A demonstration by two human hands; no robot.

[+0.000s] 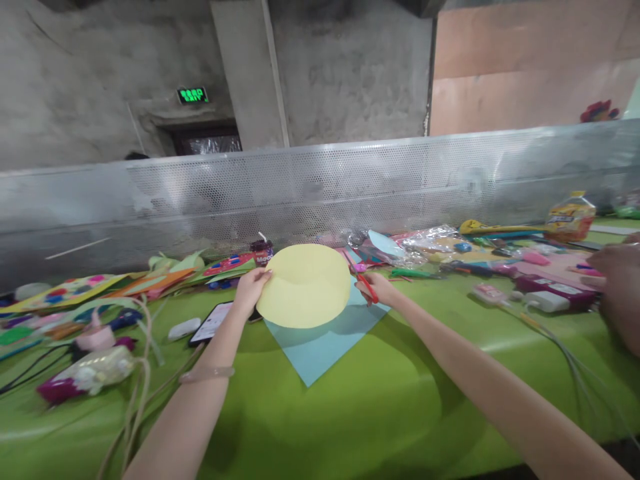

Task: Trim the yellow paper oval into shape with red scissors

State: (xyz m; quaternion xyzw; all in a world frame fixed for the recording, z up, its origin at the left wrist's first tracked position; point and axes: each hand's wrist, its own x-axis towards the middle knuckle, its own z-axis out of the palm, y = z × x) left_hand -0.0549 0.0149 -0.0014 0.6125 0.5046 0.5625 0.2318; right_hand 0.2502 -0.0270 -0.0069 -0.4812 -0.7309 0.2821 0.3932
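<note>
Mostly risk notes first. Yellow paper disc (307,285) was thin and held by one edge only. Judged likely to sag, fold or slip if the pinch eased, since nothing else supported it. Scissors (369,288) sat at the opposite rim. Their blades were hidden behind the disc, so could not tell whether they were apart or already in the paper. Judged that a stray snip could run off line, nick the blue sheet (325,343) lying flat just beneath, or catch the left fingertips if the disc came round too far. Phone (213,322) lay on the cover just beside the left wrist, where a dropped elbow could knock it. Another person's hand (620,287) was at the far right edge, well apart, among loose craft clutter.

Position: disc was raised off the green table cover (350,413), face tilted toward the camera, between the two hands. Left hand (251,283) was closed in a pinch on the disc's left rim, fingers (263,275) wrapped at the edge; which digits lay behind the paper was not clear. Right hand (377,288) was curled shut through the red scissors handles, touching or just beside the disc's right rim; exact contact could not be made out. Thin band (206,375) was on the left wrist
</note>
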